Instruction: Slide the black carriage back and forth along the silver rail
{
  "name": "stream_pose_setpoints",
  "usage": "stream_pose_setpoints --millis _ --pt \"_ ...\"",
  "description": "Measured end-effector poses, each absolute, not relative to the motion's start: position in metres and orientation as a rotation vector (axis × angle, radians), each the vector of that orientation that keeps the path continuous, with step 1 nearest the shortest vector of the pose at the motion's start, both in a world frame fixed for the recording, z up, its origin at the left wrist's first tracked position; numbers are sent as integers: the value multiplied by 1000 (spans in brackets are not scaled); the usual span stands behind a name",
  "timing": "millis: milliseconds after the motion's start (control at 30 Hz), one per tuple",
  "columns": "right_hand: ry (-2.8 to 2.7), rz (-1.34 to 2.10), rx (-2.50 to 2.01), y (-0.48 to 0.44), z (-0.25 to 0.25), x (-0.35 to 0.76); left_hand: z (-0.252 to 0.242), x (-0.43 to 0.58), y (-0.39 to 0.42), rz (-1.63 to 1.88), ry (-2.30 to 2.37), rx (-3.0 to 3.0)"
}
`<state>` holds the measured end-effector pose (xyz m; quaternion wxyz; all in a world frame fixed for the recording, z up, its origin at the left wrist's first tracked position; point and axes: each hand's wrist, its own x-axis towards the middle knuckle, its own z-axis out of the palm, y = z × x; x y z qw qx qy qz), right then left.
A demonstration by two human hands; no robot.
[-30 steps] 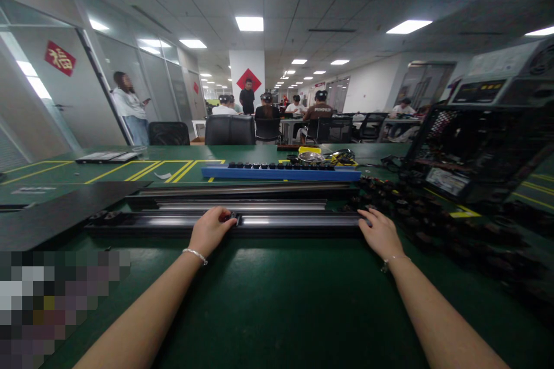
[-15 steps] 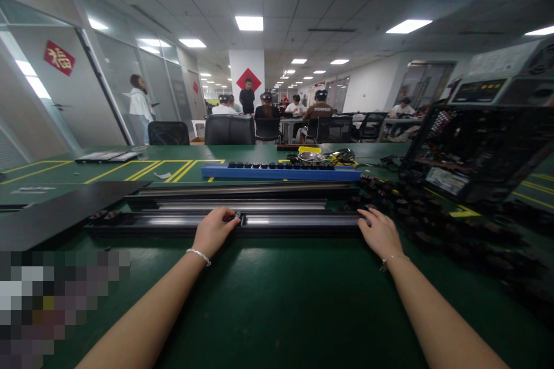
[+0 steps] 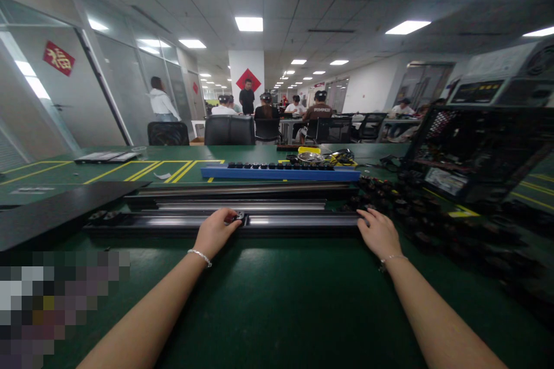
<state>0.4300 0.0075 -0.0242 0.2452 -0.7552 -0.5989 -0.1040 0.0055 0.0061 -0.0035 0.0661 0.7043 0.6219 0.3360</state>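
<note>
A long black aluminium rail [image 3: 298,221] lies across the green table in front of me. My left hand [image 3: 215,232] rests on its middle, fingers curled round a small black fitting [image 3: 239,218] in the rail's slot. My right hand [image 3: 378,232] lies at the rail's right end, fingers flat against the end and the table. Two more rails [image 3: 242,191] lie parallel just behind. A heap of small black fittings [image 3: 433,219] spreads to the right of my right hand.
A blue strip [image 3: 281,173] carrying several black parts lies further back, with a metal bowl [image 3: 310,157] behind it. A black panel [image 3: 56,207] lies at left, an open computer case [image 3: 480,150] at right. Several people sit or stand beyond the table.
My left hand has slid the small fitting slightly to the right along the rail. My right hand has stayed in place. A person at the back left has walked away to the right.
</note>
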Motion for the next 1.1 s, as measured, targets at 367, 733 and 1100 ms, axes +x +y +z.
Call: stream_pose_setpoints --millis 367,733,1100 --pt "-1678 -334 -2072 3 -18 420 -2 7 5 1004 1866 2110" --pt "-1852 -393 -1863 -5 -12 383 2 8 3 1006 1834 2120" --pt "-2178 -272 -1559 -25 -7 314 -1 10 4 1000 1815 2137"
